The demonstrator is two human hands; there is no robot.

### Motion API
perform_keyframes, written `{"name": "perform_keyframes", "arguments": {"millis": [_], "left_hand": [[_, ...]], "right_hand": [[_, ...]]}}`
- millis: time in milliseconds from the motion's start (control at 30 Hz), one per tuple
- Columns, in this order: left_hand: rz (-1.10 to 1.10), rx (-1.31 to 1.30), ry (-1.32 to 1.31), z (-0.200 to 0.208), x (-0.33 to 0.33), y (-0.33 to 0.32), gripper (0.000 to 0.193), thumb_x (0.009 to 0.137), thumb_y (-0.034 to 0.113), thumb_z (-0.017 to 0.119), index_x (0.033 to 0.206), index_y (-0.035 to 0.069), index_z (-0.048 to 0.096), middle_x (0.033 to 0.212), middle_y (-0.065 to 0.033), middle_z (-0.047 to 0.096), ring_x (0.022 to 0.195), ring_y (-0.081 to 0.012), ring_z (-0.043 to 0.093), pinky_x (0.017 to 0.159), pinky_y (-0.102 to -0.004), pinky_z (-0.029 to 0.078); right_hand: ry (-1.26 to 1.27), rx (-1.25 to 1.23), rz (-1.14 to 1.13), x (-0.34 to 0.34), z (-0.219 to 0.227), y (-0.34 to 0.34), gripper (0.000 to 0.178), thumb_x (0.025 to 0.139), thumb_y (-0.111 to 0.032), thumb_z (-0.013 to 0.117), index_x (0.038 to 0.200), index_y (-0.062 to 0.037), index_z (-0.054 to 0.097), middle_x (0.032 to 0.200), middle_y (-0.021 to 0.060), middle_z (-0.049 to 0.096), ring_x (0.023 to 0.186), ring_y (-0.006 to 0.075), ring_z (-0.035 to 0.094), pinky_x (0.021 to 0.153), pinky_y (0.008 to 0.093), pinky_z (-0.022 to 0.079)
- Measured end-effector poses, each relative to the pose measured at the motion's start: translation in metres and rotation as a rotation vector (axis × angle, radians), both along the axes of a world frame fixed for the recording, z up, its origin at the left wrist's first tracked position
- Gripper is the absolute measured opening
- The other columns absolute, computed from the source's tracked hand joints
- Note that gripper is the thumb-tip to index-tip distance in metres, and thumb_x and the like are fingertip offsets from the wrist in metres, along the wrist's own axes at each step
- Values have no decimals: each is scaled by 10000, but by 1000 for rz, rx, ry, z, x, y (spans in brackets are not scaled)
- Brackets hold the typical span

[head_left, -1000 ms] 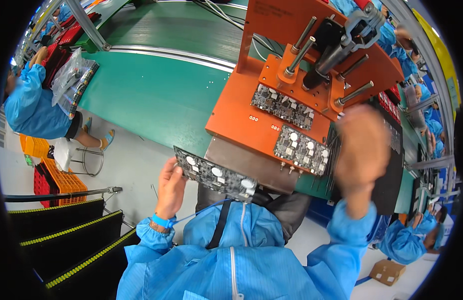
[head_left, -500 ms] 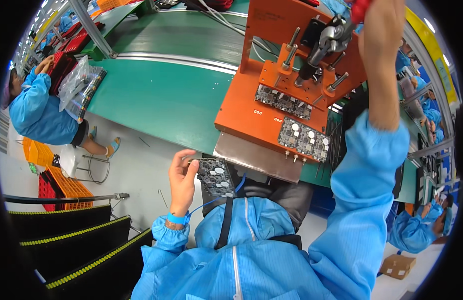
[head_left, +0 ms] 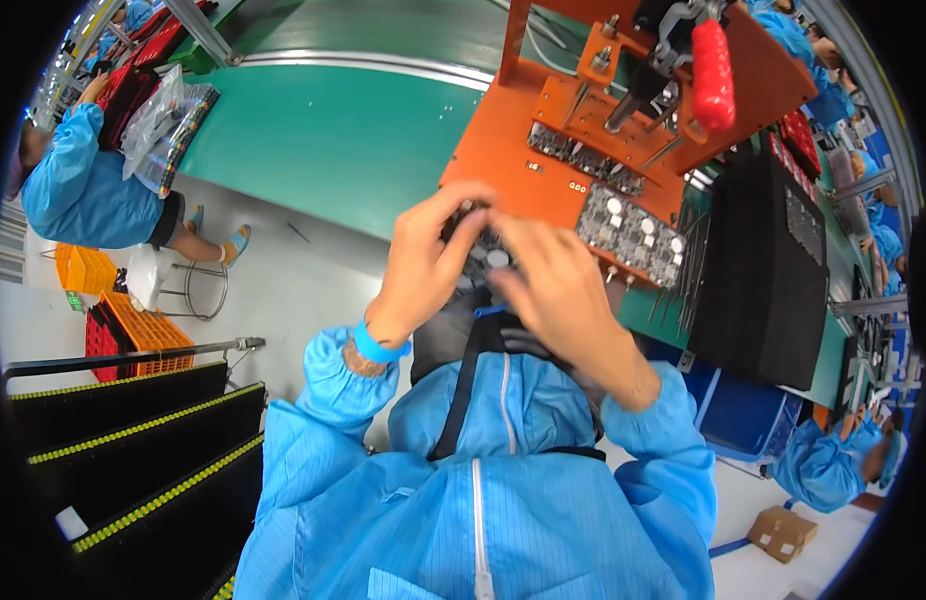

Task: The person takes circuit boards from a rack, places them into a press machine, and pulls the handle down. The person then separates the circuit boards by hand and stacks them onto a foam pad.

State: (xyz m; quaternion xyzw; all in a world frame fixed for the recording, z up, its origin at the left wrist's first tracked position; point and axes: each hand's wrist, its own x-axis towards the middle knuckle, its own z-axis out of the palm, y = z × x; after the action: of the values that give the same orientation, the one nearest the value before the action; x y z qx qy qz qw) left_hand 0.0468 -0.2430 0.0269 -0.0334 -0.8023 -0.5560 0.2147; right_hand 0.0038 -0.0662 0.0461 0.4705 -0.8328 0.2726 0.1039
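My left hand grips a dark circuit board with round white parts, above the front edge of the bench. My right hand is closed against the same board from the other side, its fingers partly smeared by motion. Much of the board is hidden behind both hands. Just beyond stands an orange press fixture with a red-handled toggle clamp. One row of boards sits under its raised plate, and another board panel lies on the front of its base.
A green bench runs to the left. Right of the fixture are thin dark rods, a black box-like stack and a blue bin. Black racks with yellow edges stand at lower left. Another person works at far left.
My right hand has let go of the red clamp handle and come down to the board. My left hand has moved the board right and up, toward the fixture.
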Motion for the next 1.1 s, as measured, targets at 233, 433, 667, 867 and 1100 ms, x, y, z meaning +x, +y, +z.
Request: {"name": "perform_keyframes", "arguments": {"millis": [233, 433, 667, 867, 1100], "left_hand": [[58, -376, 18, 13, -2, -21, 340, 834, 27, 659, 1165, 34, 581, 988, -109, 652, 897, -265, 609, 842, -340, 456], [392, 48, -123, -38, 27, -70, 391, 894, 161, 621, 1254, 46, 525, 1177, -93, 603, 1087, -214, 555, 899, -369, 431], [79, 327, -303, -115, 5, -67, 338, 878, 50, 633, 1200, -16, 556, 1012, -95, 652, 869, -142, 616, 760, -276, 497], [-29, 232, -296, -110, -4, -72, 263, 872, 31, 632, 1121, -30, 574, 849, -55, 642, 766, -110, 596, 697, -259, 486], [78, 58, -96, -121, 18, -62, 163, 863, 15, 631, 1015, -16, 580, 843, -81, 635, 767, -161, 613, 728, -285, 488]], "right_hand": [[-654, -294, -40, -20, -33, -18, 185, 847, -42, 618, 1011, 41, 611, 825, 165, 649, 715, 270, 647, 656, 338, 492], [-1066, -805, -249, -2, -90, 12, 129, 904, 22, 581, 1028, 55, 580, 900, 57, 649, 802, 76, 607, 709, 198, 476], [-614, -398, -453, 10, -135, 11, 150, 843, -48, 666, 941, 30, 583, 876, 93, 591, 797, 202, 577, 718, 310, 459], [-503, -333, -431, 13, -133, 21, 207, 810, -90, 700, 867, 33, 544, 936, 156, 543, 884, 314, 511, 792, 385, 415], [-292, -319, -309, 21, -141, 29, 190, 763, -60, 727, 819, 17, 562, 979, 181, 595, 934, 326, 552, 802, 404, 426]]}}
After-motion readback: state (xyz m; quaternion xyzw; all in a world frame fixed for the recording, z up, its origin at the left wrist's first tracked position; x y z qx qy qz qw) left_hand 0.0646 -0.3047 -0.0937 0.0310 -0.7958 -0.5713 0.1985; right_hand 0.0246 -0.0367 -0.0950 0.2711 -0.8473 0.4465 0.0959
